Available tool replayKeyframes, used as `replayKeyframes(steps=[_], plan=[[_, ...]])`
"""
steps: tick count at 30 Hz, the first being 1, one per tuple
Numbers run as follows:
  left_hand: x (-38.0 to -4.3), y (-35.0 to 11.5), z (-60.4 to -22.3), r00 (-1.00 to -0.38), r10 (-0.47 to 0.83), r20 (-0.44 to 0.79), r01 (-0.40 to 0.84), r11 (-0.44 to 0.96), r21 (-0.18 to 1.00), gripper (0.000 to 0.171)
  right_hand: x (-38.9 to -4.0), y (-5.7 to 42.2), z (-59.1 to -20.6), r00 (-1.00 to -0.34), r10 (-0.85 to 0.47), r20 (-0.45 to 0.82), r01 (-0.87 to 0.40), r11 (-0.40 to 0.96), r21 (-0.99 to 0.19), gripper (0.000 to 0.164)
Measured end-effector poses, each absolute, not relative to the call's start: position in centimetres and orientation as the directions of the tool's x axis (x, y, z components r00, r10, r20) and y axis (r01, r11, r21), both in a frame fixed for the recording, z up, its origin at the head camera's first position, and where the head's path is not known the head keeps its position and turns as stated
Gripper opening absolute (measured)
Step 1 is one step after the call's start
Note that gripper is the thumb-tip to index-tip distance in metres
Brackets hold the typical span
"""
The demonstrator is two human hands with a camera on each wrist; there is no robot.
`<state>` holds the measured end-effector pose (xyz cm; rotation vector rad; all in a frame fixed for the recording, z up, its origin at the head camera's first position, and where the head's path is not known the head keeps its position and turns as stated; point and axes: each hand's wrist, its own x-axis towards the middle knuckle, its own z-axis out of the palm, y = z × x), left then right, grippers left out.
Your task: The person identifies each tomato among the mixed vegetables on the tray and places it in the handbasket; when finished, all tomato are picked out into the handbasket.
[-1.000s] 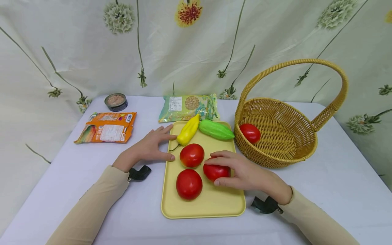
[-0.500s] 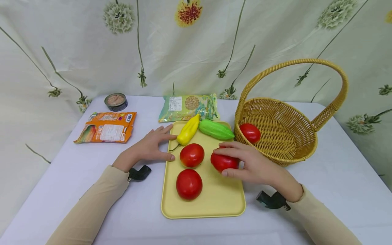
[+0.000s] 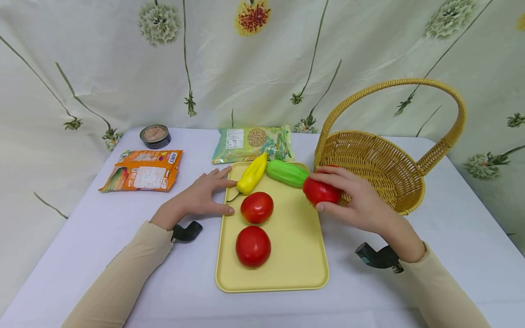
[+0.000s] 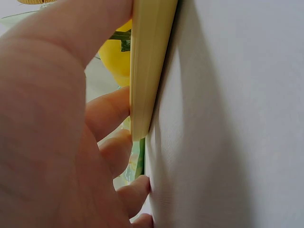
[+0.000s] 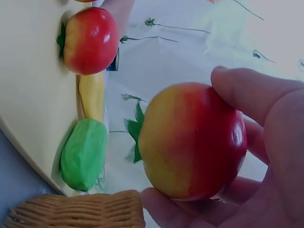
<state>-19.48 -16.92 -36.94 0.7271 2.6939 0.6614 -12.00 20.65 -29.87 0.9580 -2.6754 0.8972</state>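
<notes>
My right hand (image 3: 365, 205) grips a red tomato (image 3: 321, 192) over the tray's right edge, beside the basket. In the right wrist view this tomato (image 5: 190, 141) shows a yellowish end with green leaves, my thumb and fingers curled round it. My left hand (image 3: 203, 195) rests at the left edge of the yellow tray (image 3: 291, 246), thumb and fingertips touching its rim (image 4: 147, 71). Two more tomatoes lie on the tray, one in the middle (image 3: 257, 207) and one nearer (image 3: 253, 247). A yellow pepper (image 3: 252, 175) and a ridged green vegetable (image 3: 285, 173) lie at its far end.
The wicker basket (image 3: 418, 191) with its tall handle (image 3: 393, 83) stands right of the tray; its tomato is mostly hidden behind my right hand. Behind the tray lies a green packet (image 3: 256, 143). An orange packet (image 3: 143, 171) and an open tin (image 3: 155, 136) are at the left.
My right hand has lifted the tomato from the tray's right side and carried it right and away from me, to the basket's near left. My left hand has kept its place.
</notes>
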Motion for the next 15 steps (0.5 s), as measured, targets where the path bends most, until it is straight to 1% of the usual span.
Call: replayKeyframes(steps=[6, 15], plan=[[-19.5, -17.0, -37.1, -0.839, 0.527, -0.136, 0.403, 0.769, 0.495, 0.076, -12.6, 21.1, -29.9, -0.807, -0.454, 0.378, -0.59, 0.653, -0.475, 0.051], [-19.6, -16.9, -37.1, -0.842, 0.522, -0.136, 0.4, 0.773, 0.492, 0.076, -13.2, 21.9, -29.9, -0.851, -0.341, 0.399, -0.517, 0.682, -0.517, 0.05]])
